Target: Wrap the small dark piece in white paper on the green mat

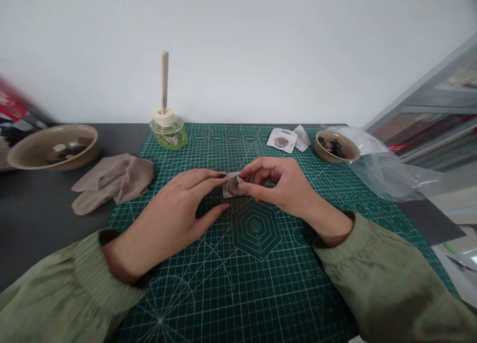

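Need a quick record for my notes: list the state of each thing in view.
Right hand, pinching the small packet between thumb and fingers.
Left hand, fingertips touching the packet's left edge.
Small packet, gripped, round brown disc showing.
Far packets, lying on the mat.
Left bowl, holding dark pieces.
Right bowl, holding dark pieces.
Beige cloth, crumpled.
Clear plastic bag, crumpled.

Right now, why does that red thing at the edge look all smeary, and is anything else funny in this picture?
In the head view, the red thing is smeared, though I can't tell why; the left hand, right hand and small packet look softer but clearer; the plastic bag shows pale glare; the light is soft, with faint shadows on the mat.
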### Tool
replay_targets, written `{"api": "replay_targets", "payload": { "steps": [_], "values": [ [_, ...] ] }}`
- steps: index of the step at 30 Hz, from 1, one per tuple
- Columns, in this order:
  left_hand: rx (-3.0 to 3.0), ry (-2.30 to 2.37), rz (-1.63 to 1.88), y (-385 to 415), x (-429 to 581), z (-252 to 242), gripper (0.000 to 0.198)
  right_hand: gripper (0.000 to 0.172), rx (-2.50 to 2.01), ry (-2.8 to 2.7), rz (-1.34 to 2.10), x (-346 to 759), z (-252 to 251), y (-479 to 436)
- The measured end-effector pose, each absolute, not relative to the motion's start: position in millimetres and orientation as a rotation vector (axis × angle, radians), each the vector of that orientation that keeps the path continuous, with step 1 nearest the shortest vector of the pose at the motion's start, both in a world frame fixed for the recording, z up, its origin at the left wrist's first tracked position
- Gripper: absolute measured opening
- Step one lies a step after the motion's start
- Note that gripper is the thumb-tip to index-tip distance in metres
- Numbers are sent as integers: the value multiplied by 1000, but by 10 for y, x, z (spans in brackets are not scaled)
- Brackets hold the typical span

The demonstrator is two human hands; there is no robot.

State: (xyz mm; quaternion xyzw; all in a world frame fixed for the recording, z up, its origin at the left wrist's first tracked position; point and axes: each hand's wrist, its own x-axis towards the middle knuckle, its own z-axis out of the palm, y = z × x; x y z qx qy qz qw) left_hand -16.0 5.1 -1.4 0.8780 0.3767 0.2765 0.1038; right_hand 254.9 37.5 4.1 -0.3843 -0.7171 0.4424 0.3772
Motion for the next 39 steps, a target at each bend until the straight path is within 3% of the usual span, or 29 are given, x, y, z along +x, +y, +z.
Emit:
{"api": "replay_targets", "payload": {
  "steps": [4,9,14,22,34,39],
  "values": [
    [2416,1072,1125,-51,-66,159,24,37,-717,-1591,1519,2482,59,324],
    [2299,1027,1268,-138,-26,249,16,37,-597,-1532,1733,2442,74,280],
    [2280,1012,1321,-166,-21,281,13,40,-586,-1525,1715,2450,130,240],
    [2200,987,1360,-209,-13,315,18,28,-614,-1522,1667,2459,174,202],
    [1802,966,1166,-146,-41,334,4,26,-618,-1475,1711,2477,206,146],
    [1807,928,1175,-141,-50,339,9,27,-609,-1453,1749,2478,221,152]
  ]
}}
